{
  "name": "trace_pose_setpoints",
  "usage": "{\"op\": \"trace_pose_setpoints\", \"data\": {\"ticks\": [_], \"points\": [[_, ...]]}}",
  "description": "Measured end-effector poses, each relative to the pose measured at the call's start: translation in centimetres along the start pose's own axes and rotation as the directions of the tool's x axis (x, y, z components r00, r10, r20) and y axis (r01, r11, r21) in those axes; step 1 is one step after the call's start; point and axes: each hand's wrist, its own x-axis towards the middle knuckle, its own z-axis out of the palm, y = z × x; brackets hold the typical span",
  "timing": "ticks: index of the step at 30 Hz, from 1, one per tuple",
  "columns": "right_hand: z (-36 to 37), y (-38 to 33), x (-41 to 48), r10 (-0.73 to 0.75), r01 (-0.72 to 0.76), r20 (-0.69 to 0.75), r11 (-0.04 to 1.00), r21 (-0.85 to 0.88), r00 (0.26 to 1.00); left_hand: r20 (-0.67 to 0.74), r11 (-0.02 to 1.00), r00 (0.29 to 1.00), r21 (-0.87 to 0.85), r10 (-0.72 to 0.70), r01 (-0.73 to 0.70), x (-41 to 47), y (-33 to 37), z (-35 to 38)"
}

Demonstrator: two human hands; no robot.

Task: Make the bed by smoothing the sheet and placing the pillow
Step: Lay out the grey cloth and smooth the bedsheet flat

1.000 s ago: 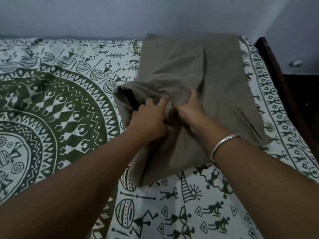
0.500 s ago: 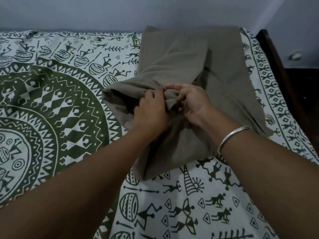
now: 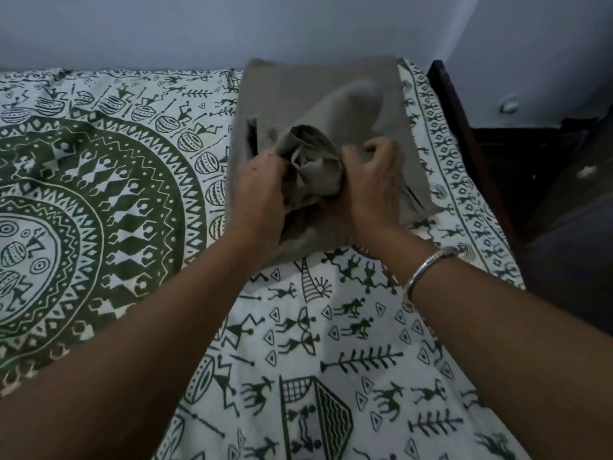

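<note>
Since the pillow (image 3: 318, 91) lies flat on the patterned sheet (image 3: 99, 194) at the far right of the bed, close to the wall, its loose end is best tucked in evenly so that no lump stays under the cover. The left hand (image 3: 262, 190) and right hand (image 3: 374, 184) both grip that bunched end (image 3: 311, 161), fingers (image 3: 374, 149) curled into the cloth. Half a second earlier the end gaped as a wide flap toward the left; now it is wadded into a ball between the hands.

Pale wall (image 3: 298, 28), dark bed frame (image 3: 464, 144)
</note>
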Motion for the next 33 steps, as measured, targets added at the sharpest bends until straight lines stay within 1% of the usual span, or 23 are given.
{"op": "trace_pose_setpoints", "data": {"ticks": [1, 3, 4, 6, 8, 10, 11, 12, 14, 15, 17, 18, 19, 20, 21, 22, 23, 24, 25, 27, 28, 31, 33], "points": [[-0.7, 0.8, -0.3, 0.014, -0.014, -0.012, 1.000, -0.003, 1.000, -0.005, 0.998, 1.000, -0.059, -0.020, 0.019, -1.5, 0.8, 0.3], [-2.0, 2.0, -1.1, 0.046, -0.043, -0.011, 0.973, 0.225, 0.999, -0.038, 0.992, 0.998, -0.118, -0.041, 0.036, -4.3, 1.9, 1.0], [-2.6, 2.3, -1.9, 0.004, -0.005, 0.005, 0.957, 0.291, 1.000, -0.073, 0.985, 0.995, -0.160, -0.070, 0.058, -5.5, 2.1, 1.2], [-3.7, 2.8, -4.2, -0.069, 0.041, 0.076, 0.946, 0.323, 0.995, -0.126, 0.953, 0.974, -0.264, -0.188, 0.150, -7.8, 2.3, 1.5], [-4.9, 3.4, -6.6, -0.069, 0.010, 0.146, 0.931, 0.366, 0.987, -0.168, 0.954, 0.950, -0.192, -0.264, 0.231, -9.7, 1.8, 1.8], [-6.6, 3.9, -8.9, -0.094, 0.004, 0.260, 0.945, 0.326, 0.961, -0.220, 0.947, 0.921, -0.072, -0.322, 0.314, -11.7, 0.5, 1.4], [-7.4, 4.3, -10.0, -0.121, 0.030, 0.378, 0.971, 0.238, 0.918, -0.228, 0.943, 0.917, -0.030, -0.328, 0.330, -12.9, -0.2, 0.9], [-8.3, 4.5, -11.2, -0.159, 0.123, 0.504, 0.987, 0.104, 0.849, -0.227, 0.947, 0.926, 0.036, -0.303, 0.319, -14.1, -0.8, 0.4], [-9.6, 4.7, -13.8, -0.217, 0.390, 0.702, 0.916, -0.093, 0.678, -0.168, 0.919, 0.956, 0.278, -0.240, 0.279, -16.9, -2.0, -0.5], [-10.1, 4.6, -15.3, -0.208, 0.460, 0.770, 0.879, -0.123, 0.603, -0.098, 0.885, 0.966, 0.389, -0.237, 0.257, -18.5, -2.5, -0.8], [-11.0, 4.2, -18.2, -0.169, 0.515, 0.872, 0.850, -0.107, 0.460, 0.075, 0.808, 0.947, 0.546, -0.311, 0.222, -21.8, -3.5, -1.3], [-11.3, 4.2, -19.6, -0.155, 0.526, 0.914, 0.847, -0.072, 0.375, 0.166, 0.771, 0.914, 0.603, -0.371, 0.203, -23.3, -4.0, -1.6], [-11.4, 4.1, -21.3, -0.142, 0.523, 0.952, 0.852, -0.023, 0.273, 0.258, 0.730, 0.850, 0.655, -0.459, 0.195, -24.6, -4.6, -1.8], [-11.3, 4.2, -23.0, -0.135, 0.507, 0.978, 0.861, 0.036, 0.161, 0.350, 0.682, 0.744, 0.706, -0.570, 0.190, -25.8, -4.9, -1.9], [-11.1, 4.3, -24.9, -0.130, 0.482, 0.991, 0.871, 0.093, 0.044, 0.416, 0.619, 0.601, 0.766, -0.682, 0.173, -26.8, -5.5, -2.0], [-10.8, 4.4, -26.8, -0.130, 0.453, 0.990, 0.880, 0.142, -0.057, 0.431, 0.538, 0.451, 0.832, -0.781, 0.135, -27.7, -5.8, -1.9], [-10.6, 4.5, -28.6, -0.130, 0.420, 0.983, 0.891, 0.175, -0.134, 0.405, 0.450, 0.331, 0.891, -0.852, 0.067, -28.3, -5.8, -1.6], [-10.5, 4.7, -30.0, -0.130, 0.396, 0.974, 0.897, 0.195, -0.185, 0.373, 0.384, 0.245, 0.923, -0.895, -0.001, -28.8, -5.6, -1.1], [-10.3, 4.9, -31.0, -0.138, 0.388, 0.969, 0.898, 0.210, -0.205, 0.341, 0.341, 0.179, 0.939, -0.923, -0.031, -28.9, -5.4, -0.7], [-9.8, 5.4, -31.8, -0.165, 0.395, 0.970, 0.891, 0.224, -0.177, 0.285, 0.285, 0.058, 0.958, -0.957, -0.015, -28.7, -5.1, 0.0], [-9.7, 5.6, -31.7, -0.175, 0.397, 0.973, 0.891, 0.222, -0.153, 0.273, 0.273, 0.025, 0.962, -0.962, -0.015, -28.6, -5.1, 0.2], [-9.5, 5.5, -31.6, -0.185, 0.397, 0.975, 0.891, 0.218, -0.121, 0.290, 0.289, 0.023, 0.957, -0.957, -0.037, -28.9, -4.8, 0.7], [-10.5, 5.0, -31.9, -0.212, 0.430, 0.972, 0.871, 0.237, -0.104, 0.322, 0.323, 0.054, 0.946, -0.945, 0.023, -29.4, -4.3, 0.5]]}}
